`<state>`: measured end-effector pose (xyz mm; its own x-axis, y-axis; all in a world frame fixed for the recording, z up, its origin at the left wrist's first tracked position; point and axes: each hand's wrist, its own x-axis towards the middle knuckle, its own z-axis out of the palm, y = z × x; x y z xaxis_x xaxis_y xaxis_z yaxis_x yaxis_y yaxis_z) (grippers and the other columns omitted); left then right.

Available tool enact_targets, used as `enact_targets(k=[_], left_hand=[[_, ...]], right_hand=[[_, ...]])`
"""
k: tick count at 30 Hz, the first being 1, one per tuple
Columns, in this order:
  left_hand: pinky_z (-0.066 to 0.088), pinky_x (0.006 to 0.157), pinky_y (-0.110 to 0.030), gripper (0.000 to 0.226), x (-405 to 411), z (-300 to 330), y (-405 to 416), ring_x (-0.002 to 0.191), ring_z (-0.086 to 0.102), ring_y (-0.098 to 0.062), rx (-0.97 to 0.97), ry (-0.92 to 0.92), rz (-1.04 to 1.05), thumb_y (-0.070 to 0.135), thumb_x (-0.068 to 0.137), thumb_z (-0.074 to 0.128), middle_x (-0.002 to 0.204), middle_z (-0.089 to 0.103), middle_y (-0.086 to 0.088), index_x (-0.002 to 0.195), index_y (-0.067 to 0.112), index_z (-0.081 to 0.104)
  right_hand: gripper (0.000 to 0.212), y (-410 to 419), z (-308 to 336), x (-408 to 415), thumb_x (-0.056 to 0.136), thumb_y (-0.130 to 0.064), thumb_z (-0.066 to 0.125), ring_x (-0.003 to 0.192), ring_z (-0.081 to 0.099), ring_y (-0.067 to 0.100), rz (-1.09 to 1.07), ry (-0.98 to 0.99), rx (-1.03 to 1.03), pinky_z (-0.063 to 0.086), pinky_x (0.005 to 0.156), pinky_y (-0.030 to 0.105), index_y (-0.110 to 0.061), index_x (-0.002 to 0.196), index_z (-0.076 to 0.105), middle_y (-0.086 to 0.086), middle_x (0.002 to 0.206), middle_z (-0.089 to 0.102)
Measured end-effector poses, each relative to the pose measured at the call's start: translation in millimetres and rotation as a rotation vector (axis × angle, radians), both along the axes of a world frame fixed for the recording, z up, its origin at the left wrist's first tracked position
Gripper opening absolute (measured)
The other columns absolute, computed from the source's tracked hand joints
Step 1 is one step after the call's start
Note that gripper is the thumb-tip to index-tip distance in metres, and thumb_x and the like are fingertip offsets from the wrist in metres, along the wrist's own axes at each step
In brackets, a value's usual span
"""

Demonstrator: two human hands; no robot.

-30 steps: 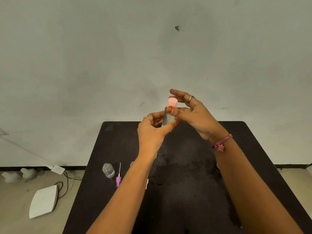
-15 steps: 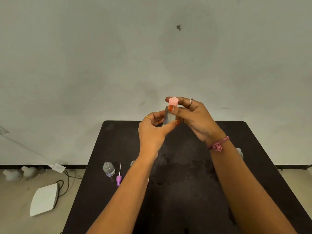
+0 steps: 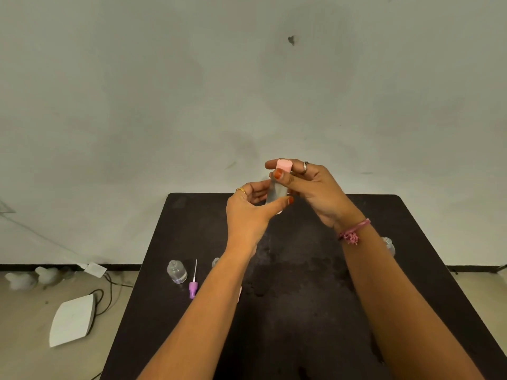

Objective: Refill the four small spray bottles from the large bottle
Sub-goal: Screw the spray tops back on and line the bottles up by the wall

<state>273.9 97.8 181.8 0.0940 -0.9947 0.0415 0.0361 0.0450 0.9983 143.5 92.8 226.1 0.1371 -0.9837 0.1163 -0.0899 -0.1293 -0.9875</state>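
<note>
1. Nearest the camera, 2 bare forearms reach forward over a dark tabletop [image 3: 301, 311], which shows pale smudges near its middle.
2. On the floor left of the tabletop lies a flat white device [image 3: 72, 320] with a black cable [image 3: 109, 294] running from it.
3. On the left part of the tabletop lies a purple spray pump [image 3: 193, 287], its thin white tube pointing away from the camera.
4. Just left of it stands an uncapped clear bottle [image 3: 177, 271], upright.
5. Another small clear item [image 3: 215, 261] shows at the edge of the left forearm; it is too hidden to tell what it is.
6. At the right side of the tabletop a second clear bottle [image 3: 389, 246] peeks out from behind the right forearm.
7. A pink thread bracelet [image 3: 354, 231] circles the right wrist.
8. Raised above the far half of the tabletop, the left hand [image 3: 251, 212] grips a small spray bottle [image 3: 276, 190] by its clear body, thumb in front and fingers [image 3: 258, 192] curled behind.
9. The right hand [image 3: 315, 187] pinches the bottle's pink cap [image 3: 284, 165] between thumb and forefinger; a ring sits on 1 finger.
10. The bottle stands nearly upright, cap at the top.
11. Behind everything rises a plain grey wall [image 3: 247, 78] with a small dark mark [image 3: 291, 39] high up.
</note>
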Motion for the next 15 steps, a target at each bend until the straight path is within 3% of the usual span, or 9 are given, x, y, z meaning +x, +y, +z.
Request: enact_targets(k=[5, 9, 13, 15], left_hand=[[0.056, 0.09, -0.031, 0.048, 2.7, -3.0, -5.3, 0.094, 0.068, -0.01, -0.015, 0.0, 0.023, 0.022, 0.064, 0.088, 0.1, 0.072, 0.002, 0.107, 0.012, 0.069], [0.054, 0.088, -0.027, 0.043, 1.3, -7.2, -8.9, 0.093, 0.067, -0.008, -0.038, 0.005, 0.058, 0.019, 0.065, 0.087, 0.097, 0.072, 0.005, 0.104, 0.014, 0.07], [0.054, 0.09, -0.029, 0.041, 0.3, -12.0, -14.1, 0.096, 0.066, -0.007, -0.02, 0.015, 0.057, 0.017, 0.068, 0.085, 0.099, 0.071, 0.006, 0.106, 0.016, 0.069], [0.055, 0.091, -0.032, 0.037, 1.4, -16.6, -17.0, 0.096, 0.066, -0.008, -0.002, 0.021, 0.071, 0.013, 0.071, 0.083, 0.1, 0.071, 0.006, 0.105, 0.018, 0.068]], right_hand=[[0.02, 0.6, -6.7, 15.1, 0.084, -0.024, 0.069, 0.094, 0.066, 0.003, -0.183, -0.034, -0.057, 0.051, 0.074, 0.015, -0.017, 0.102, 0.072, -0.004, 0.104, 0.07], [0.012, -2.3, -16.7, 26.3, 0.082, -0.03, 0.071, 0.097, 0.063, 0.003, -0.316, 0.039, -0.124, 0.052, 0.084, 0.023, -0.03, 0.094, 0.071, -0.009, 0.102, 0.07], [0.025, -6.0, -24.2, 31.6, 0.079, -0.032, 0.074, 0.102, 0.062, 0.003, -0.389, -0.034, -0.086, 0.05, 0.087, 0.022, -0.027, 0.103, 0.07, -0.009, 0.105, 0.069], [0.043, -7.7, -27.6, 29.0, 0.075, -0.034, 0.076, 0.103, 0.06, 0.003, -0.357, 0.018, -0.032, 0.05, 0.084, 0.02, -0.027, 0.116, 0.064, -0.011, 0.111, 0.066]])
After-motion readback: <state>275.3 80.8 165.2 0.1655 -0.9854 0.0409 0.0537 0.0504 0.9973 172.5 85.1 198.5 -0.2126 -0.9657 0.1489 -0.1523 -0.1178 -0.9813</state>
